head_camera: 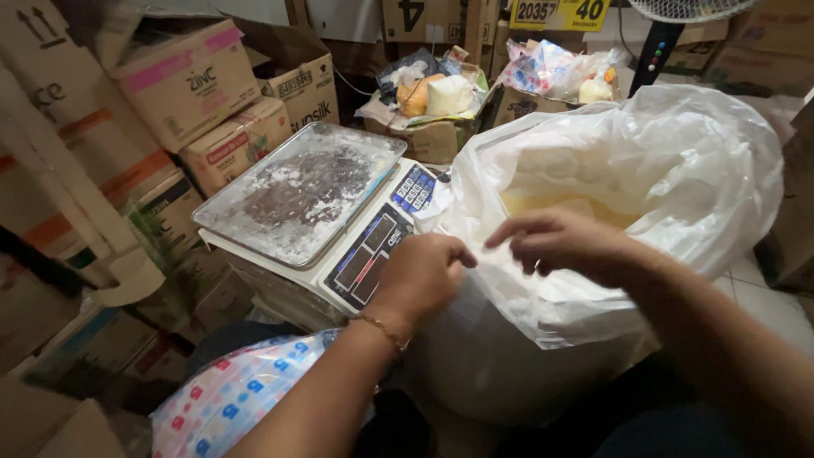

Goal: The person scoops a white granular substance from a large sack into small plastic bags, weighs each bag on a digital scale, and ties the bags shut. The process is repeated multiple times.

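We see cartons stacked along the left wall — a brown cardboard box with a pink tape band (pixel 186 80) on top, a smaller carton with a red label (pixel 237 144) below it, and a brown box with dark lettering (pixel 303 85) just beside them. Lower left stands a carton with orange stripes (pixel 127 182). At the top edge hangs a yellow sign with black figures (pixel 560 13). On the weighing scale, a dark rectangular display screen (pixel 369 254) faces us, with a blue-and-white keypad (pixel 414 188) just above it. Behind the scale sit two open brown boxes — one holding bagged goods (pixel 424 140), the other colourful plastic packets (pixel 543 102).
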